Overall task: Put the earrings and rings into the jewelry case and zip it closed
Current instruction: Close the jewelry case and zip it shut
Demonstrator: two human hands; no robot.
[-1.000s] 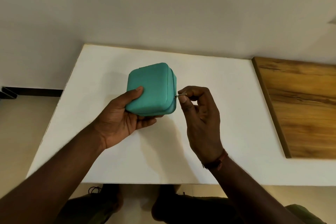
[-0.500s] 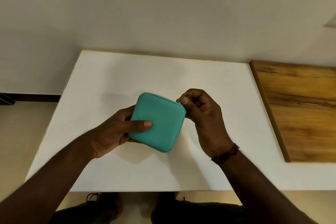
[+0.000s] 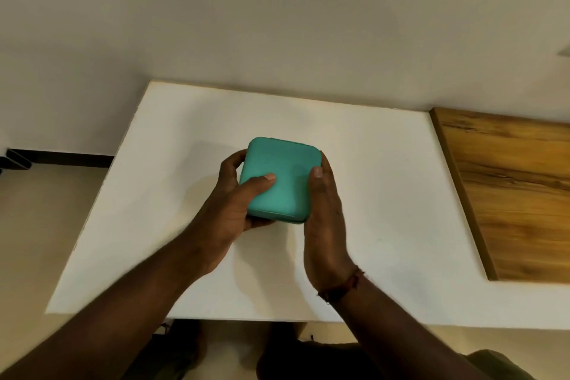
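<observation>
A white table (image 3: 385, 194) stands against a pale wall (image 3: 277, 25), with a wooden board (image 3: 509, 194) lying flush along its right side. Beige floor (image 3: 46, 210) and a dark baseboard (image 3: 61, 160) show off to your left. Nothing lies between you and the case. Below the table's near edge the dark shapes are too blurred to name.

You hold the teal case (image 3: 283, 170) in both hands over the middle of the table, near you. It is closed, and its broad lid faces up toward you, tipped a little. It is nearly square, with the slightly longer side running from near to far. The far edge slopes down to your right. The zipper pull cannot be made out.

Your left hand (image 3: 228, 213) grips the case's left side, thumb laid across the lid and fingers curled round the edge. Your right hand (image 3: 324, 225) clasps the right side, thumb on the lid's rim, palm along the wall, fingers hidden behind. A thread bracelet (image 3: 342, 287) circles your right wrist.
</observation>
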